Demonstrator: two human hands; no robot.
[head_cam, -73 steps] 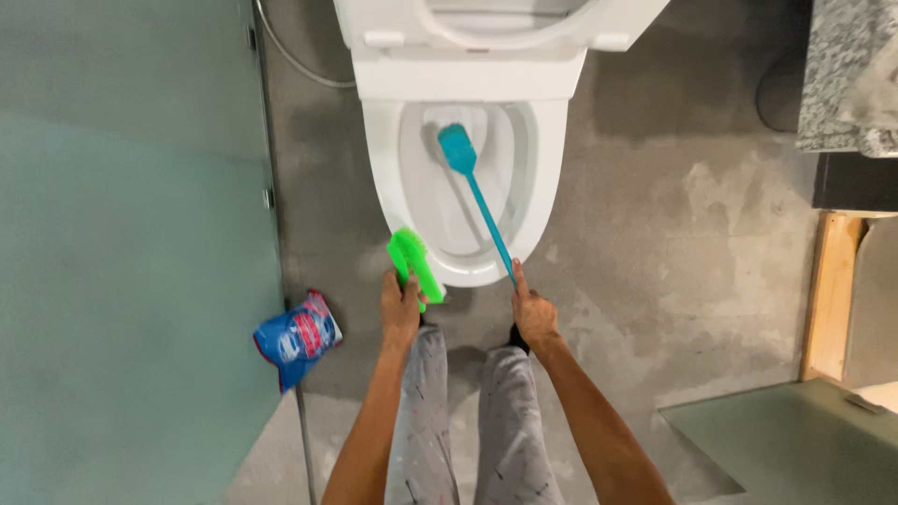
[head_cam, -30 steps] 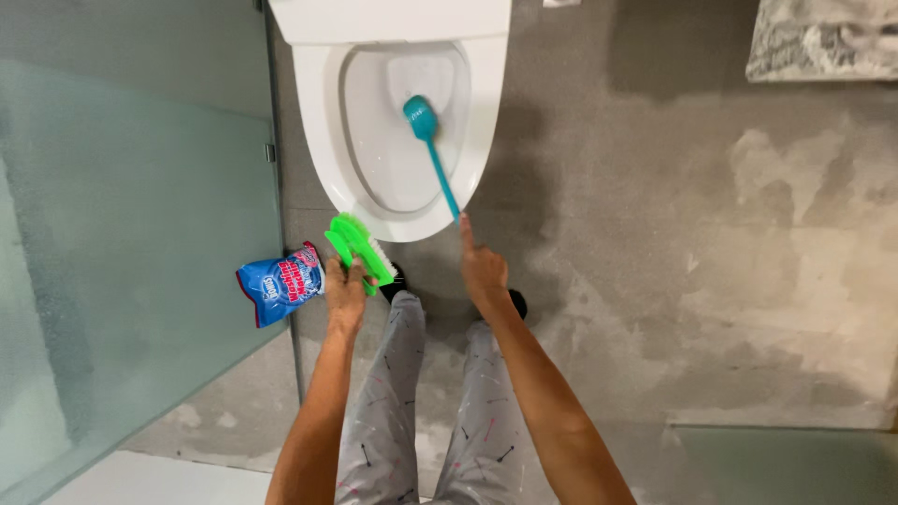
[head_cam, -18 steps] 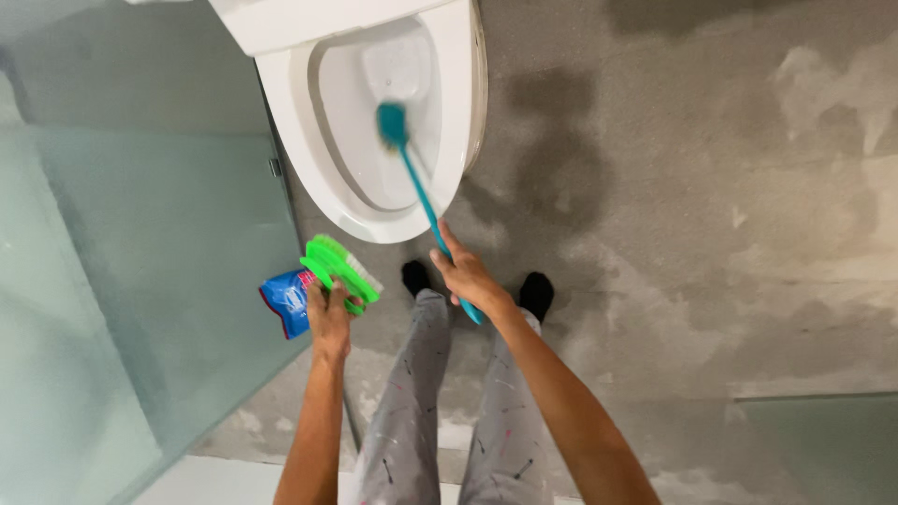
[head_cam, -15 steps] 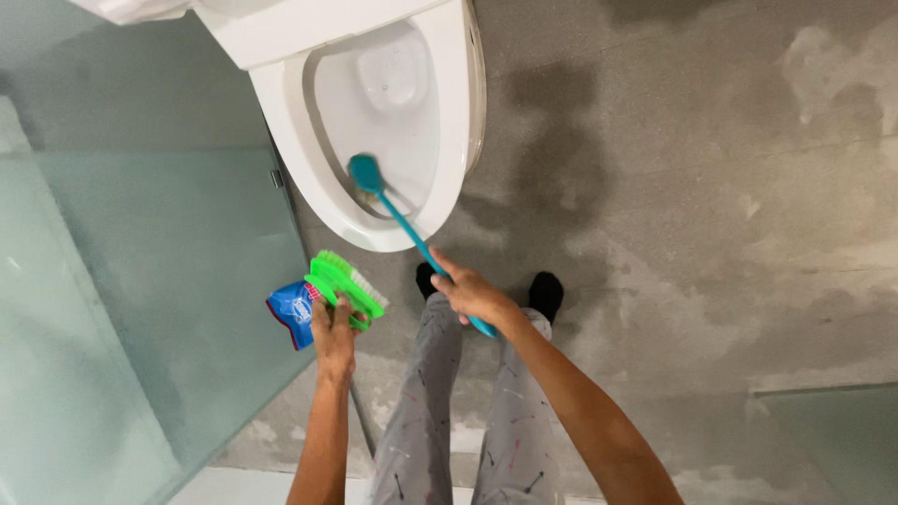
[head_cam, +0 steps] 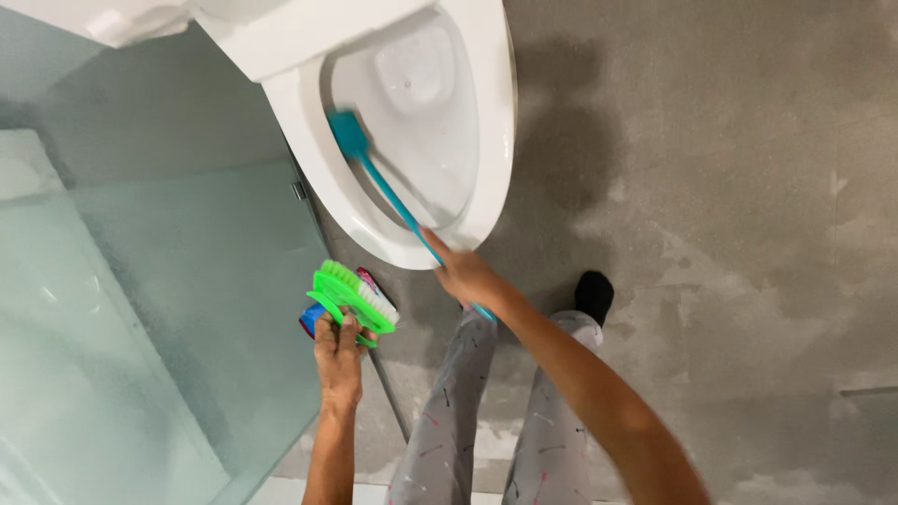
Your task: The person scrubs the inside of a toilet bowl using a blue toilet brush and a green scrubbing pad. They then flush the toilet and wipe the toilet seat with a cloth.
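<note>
Head view looks straight down on a person standing at a white toilet [head_cam: 486, 201], its bowl open and its seat raised out of frame at the top. The right hand [head_cam: 465, 276] is closed around the thin handle of a teal toilet brush [head_cam: 383, 192], gripping it near its upper end just outside the front rim; the handle slants up and left across the bowl, and the brush head [head_cam: 348, 136] rests against the inner wall on the bowl's left side, under the rim. The left hand [head_cam: 339, 351] hangs apart from the bowl, fingers wrapped around the grip of a bright green scrub brush [head_cam: 351, 295] with white bristles turned up and to the right; just behind that brush a blue and red pouch [head_cam: 313, 318] lies on the grey concrete floor [head_cam: 711, 234], mostly hidden. A frosted glass panel [head_cam: 159, 309] stands to the left, and the person's grey patterned trousers [head_cam: 449, 430] and one black-socked foot [head_cam: 593, 295] show below. The step in hand looks like scrubbing the bowl's inner wall with the long brush while the hand brush is held in reserve. A next stroke would seem to call for a firm hold on the handle and pressure kept on the head as it follows the curve under the rim.
</note>
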